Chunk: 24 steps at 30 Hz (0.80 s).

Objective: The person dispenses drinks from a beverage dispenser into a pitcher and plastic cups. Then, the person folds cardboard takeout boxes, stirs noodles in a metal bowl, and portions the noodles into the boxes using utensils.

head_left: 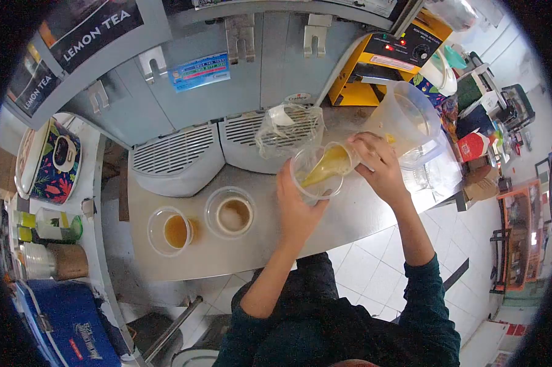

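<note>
My left hand (pixel 295 205) is wrapped round a clear plastic cup (pixel 298 160) above the steel counter. In my right hand (pixel 381 166), a small clear cup (pixel 350 160) with yellow liquid is tipped over that cup's mouth. The yellow liquid (pixel 325 168) runs from the small cup's lip down into the larger cup. To the left stand a cup of orange liquid (pixel 175 231) and a cup of foamy brown liquid (pixel 233 216). Behind my right hand is a large translucent pitcher (pixel 413 116).
A crumpled clear plastic bag (pixel 288 137) lies on the slotted drip trays (pixel 177 151) of the drink dispenser. A yellow machine (pixel 374 58) with a dial stands behind the pitcher. Steel counter (pixel 263 248) edges face me. A left-hand shelf holds a patterned pot (pixel 52 159) and a blue bag (pixel 68 327).
</note>
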Each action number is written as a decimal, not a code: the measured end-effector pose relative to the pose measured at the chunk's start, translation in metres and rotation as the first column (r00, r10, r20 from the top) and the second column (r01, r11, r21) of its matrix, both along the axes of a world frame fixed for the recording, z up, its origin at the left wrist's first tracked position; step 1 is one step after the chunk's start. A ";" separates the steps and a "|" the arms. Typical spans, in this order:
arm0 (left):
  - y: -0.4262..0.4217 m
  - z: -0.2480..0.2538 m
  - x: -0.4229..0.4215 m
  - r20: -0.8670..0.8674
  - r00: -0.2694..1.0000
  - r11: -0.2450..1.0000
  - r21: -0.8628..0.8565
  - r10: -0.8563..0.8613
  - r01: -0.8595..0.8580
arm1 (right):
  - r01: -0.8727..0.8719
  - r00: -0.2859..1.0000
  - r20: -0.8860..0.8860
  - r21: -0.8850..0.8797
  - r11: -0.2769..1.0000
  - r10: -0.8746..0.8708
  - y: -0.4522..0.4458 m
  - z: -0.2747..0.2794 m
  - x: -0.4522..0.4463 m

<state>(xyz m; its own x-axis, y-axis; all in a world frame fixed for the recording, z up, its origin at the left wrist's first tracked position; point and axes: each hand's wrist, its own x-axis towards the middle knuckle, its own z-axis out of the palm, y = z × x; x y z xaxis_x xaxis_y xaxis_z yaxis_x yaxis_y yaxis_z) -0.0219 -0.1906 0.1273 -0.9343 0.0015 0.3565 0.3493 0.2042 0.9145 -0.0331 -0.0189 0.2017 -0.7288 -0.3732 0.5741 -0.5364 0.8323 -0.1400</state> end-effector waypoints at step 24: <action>-0.006 -0.007 0.008 -0.012 0.996 0.992 0.090 0.093 -0.092 | 0.038 0.998 -0.051 -0.019 0.999 -0.038 -0.017 -0.016 0.007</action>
